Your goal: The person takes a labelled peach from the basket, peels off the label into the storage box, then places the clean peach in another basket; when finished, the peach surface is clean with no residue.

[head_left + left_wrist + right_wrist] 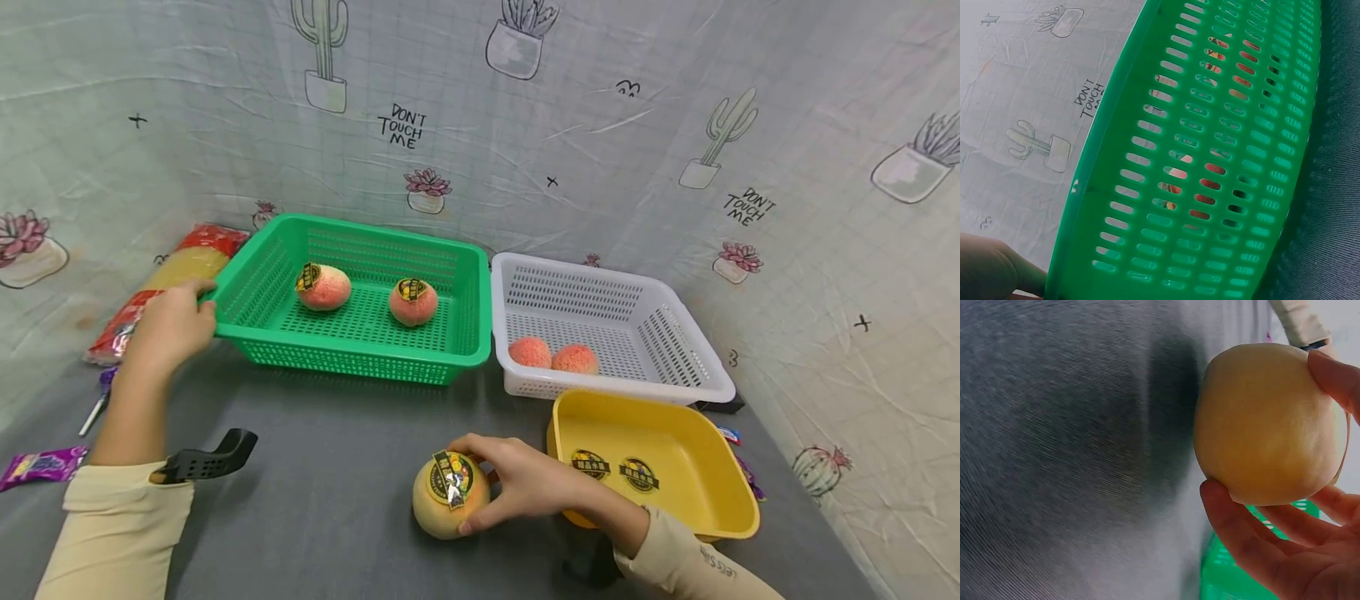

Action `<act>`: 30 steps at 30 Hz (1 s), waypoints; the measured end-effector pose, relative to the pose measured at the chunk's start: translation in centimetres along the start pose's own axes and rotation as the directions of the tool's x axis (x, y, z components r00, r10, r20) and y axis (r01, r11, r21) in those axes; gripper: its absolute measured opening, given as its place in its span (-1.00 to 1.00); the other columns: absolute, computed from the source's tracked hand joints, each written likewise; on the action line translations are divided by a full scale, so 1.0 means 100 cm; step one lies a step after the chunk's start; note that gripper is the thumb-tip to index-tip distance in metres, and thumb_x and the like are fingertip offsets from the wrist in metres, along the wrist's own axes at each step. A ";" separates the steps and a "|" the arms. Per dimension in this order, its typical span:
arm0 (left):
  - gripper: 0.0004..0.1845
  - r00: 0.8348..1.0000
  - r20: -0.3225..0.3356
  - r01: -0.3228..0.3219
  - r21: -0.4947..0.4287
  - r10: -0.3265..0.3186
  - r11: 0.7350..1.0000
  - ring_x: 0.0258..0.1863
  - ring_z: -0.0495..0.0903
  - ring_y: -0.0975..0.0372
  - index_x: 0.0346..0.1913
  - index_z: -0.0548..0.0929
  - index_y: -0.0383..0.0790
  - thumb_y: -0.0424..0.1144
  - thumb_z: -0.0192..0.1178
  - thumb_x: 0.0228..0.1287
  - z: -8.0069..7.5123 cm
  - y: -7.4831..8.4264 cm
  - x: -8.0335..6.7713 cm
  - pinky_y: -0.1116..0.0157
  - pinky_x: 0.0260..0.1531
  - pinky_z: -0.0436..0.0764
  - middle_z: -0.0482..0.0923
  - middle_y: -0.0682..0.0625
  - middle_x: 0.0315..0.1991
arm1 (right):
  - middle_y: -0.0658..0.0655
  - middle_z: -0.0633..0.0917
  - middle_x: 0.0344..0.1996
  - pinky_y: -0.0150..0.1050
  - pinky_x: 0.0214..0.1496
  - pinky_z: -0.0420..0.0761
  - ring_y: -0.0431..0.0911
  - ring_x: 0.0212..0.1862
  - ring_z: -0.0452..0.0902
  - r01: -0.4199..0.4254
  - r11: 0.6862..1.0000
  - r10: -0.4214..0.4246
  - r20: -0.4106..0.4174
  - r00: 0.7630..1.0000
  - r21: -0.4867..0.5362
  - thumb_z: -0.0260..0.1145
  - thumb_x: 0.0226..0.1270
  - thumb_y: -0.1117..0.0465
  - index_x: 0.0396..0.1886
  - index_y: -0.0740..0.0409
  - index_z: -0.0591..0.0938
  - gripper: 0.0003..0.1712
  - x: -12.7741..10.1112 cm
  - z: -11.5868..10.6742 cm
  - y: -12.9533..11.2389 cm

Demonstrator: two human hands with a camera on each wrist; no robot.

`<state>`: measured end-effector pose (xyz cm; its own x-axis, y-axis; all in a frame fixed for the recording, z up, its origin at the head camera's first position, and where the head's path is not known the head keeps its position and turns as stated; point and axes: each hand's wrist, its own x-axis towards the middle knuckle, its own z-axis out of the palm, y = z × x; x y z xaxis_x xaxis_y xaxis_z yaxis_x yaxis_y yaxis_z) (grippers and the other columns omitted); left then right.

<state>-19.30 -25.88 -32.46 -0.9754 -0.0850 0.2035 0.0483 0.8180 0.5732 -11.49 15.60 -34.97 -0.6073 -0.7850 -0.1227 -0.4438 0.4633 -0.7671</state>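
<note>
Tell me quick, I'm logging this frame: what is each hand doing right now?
Left hand: grips the rim of the green basket.
Right hand: holds the stickered yellow fruit on the grey table.

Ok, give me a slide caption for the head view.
Right hand grips a stickered yellow fruit while left hand holds the green basket rim.

Backdrop cloth (600,150) reads "DON'T TOUCH ME"
</note>
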 end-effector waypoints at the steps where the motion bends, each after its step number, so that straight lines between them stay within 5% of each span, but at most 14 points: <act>1: -0.57 1.000 0.000 0.003 0.001 -0.003 1.000 -0.06 0.27 -0.31 0.21 0.25 -0.68 -0.38 -0.21 0.43 0.000 0.000 0.000 -0.27 -0.13 0.29 0.24 -0.63 0.09 | -0.08 0.54 0.01 -0.40 -0.08 0.55 -0.26 0.03 0.45 0.006 1.000 -0.006 0.012 1.000 -0.003 0.55 0.00 0.15 0.22 0.07 0.40 -0.23 0.001 0.001 0.002; 13: -0.60 0.998 -0.051 -0.023 -0.007 0.023 1.000 0.06 0.22 -0.37 0.17 0.29 -0.66 -0.41 -0.18 0.39 0.002 -0.001 0.002 -0.29 -0.04 0.23 0.20 -0.61 0.13 | -0.03 0.48 0.16 -0.35 0.04 0.50 -0.20 0.19 0.37 0.060 0.998 -0.062 0.087 0.994 0.026 0.48 0.11 0.15 0.30 0.09 0.35 -0.23 0.003 -0.002 0.021; 16: -0.64 0.980 -0.192 -0.056 -0.059 0.043 0.997 0.09 0.26 -0.35 0.12 0.39 -0.61 -0.43 -0.14 0.35 0.002 0.005 -0.001 -0.21 0.00 0.29 0.24 -0.55 0.13 | 0.00 0.47 0.17 -0.34 0.07 0.49 -0.19 0.22 0.34 0.047 0.996 -0.053 0.084 0.995 0.072 0.47 0.12 0.18 0.31 0.10 0.34 -0.23 0.003 -0.002 0.022; 18: -0.68 0.934 -0.352 -0.121 -0.162 0.057 0.979 0.10 0.40 -0.13 0.04 0.50 -0.57 -0.44 -0.09 0.34 0.003 0.014 -0.001 0.03 0.04 0.41 0.37 -0.38 0.08 | 0.01 0.46 0.18 -0.33 0.08 0.49 -0.17 0.23 0.34 0.044 0.995 -0.050 0.072 0.996 0.093 0.48 0.12 0.19 0.31 0.10 0.33 -0.23 0.002 -0.001 0.022; 20: -0.75 0.857 -0.506 -0.280 -0.294 0.099 0.914 -0.07 0.53 0.11 -0.07 0.60 -0.54 -0.46 -0.02 0.35 0.004 0.027 -0.002 0.29 -0.08 0.49 0.53 -0.18 -0.07 | 0.04 0.45 0.20 -0.32 0.08 0.49 -0.15 0.22 0.35 0.039 0.994 -0.045 0.056 0.997 0.103 0.48 0.12 0.19 0.31 0.11 0.32 -0.22 0.001 -0.001 0.021; 21: -0.78 0.813 -0.567 -0.388 -0.356 0.133 0.850 -0.18 0.56 0.21 -0.14 0.63 -0.56 -0.50 0.00 0.33 0.005 0.033 -0.002 0.41 -0.17 0.49 0.58 -0.09 -0.18 | 0.05 0.45 0.20 -0.31 0.08 0.49 -0.14 0.21 0.36 0.036 0.994 -0.041 0.041 0.998 0.106 0.48 0.11 0.19 0.31 0.12 0.32 -0.22 0.000 -0.001 0.021; 23: -0.83 0.752 -0.623 -0.548 -0.411 0.214 0.728 -0.32 0.56 0.37 -0.24 0.64 -0.60 -0.58 0.04 0.28 0.006 0.049 -0.006 0.53 -0.28 0.48 0.61 0.06 -0.32 | 0.10 0.45 0.21 -0.29 0.07 0.50 -0.11 0.20 0.38 0.028 0.994 -0.028 0.000 1.000 0.101 0.48 0.11 0.17 0.31 0.16 0.32 -0.21 -0.004 -0.001 0.018; 26: -0.86 0.711 -0.578 -0.685 -0.441 0.401 0.580 -0.39 0.60 0.32 -0.30 0.62 -0.64 -0.73 0.06 0.16 0.011 0.075 -0.019 0.52 -0.33 0.53 0.65 0.00 -0.38 | 0.16 0.50 0.14 -0.27 0.02 0.54 -0.09 0.12 0.45 -0.002 0.995 0.012 -0.098 0.995 0.096 0.45 0.15 0.15 0.26 0.21 0.37 -0.29 -0.014 -0.002 0.014; 28: -0.80 0.700 -0.484 -0.713 -0.433 0.525 0.551 -0.39 0.61 0.32 -0.29 0.65 -0.54 -0.76 0.11 0.09 0.019 0.093 -0.030 0.51 -0.32 0.54 0.64 0.00 -0.38 | 0.17 0.57 0.02 -0.28 -0.04 0.57 -0.10 0.02 0.52 -0.026 0.995 0.042 -0.174 0.984 0.098 0.41 0.20 0.15 0.18 0.23 0.45 -0.41 -0.021 -0.002 0.010; 30: -0.74 0.670 -0.357 -0.735 -0.444 0.651 0.513 -0.35 0.62 0.31 -0.25 0.67 -0.39 -0.73 0.16 0.07 0.031 0.107 -0.039 0.47 -0.27 0.56 0.64 0.01 -0.33 | 0.10 0.63 -0.15 -0.29 -0.14 0.59 -0.13 -0.13 0.57 -0.048 0.993 0.073 -0.240 0.968 0.110 0.37 0.25 0.14 0.03 0.22 0.54 -0.59 -0.028 0.000 0.008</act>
<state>-15.62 -15.03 -29.60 -0.5454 0.2724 0.7927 0.8369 0.2297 0.4969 -10.12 18.15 -35.24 -0.7786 -0.6271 -0.0241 -0.3392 0.4527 -0.8246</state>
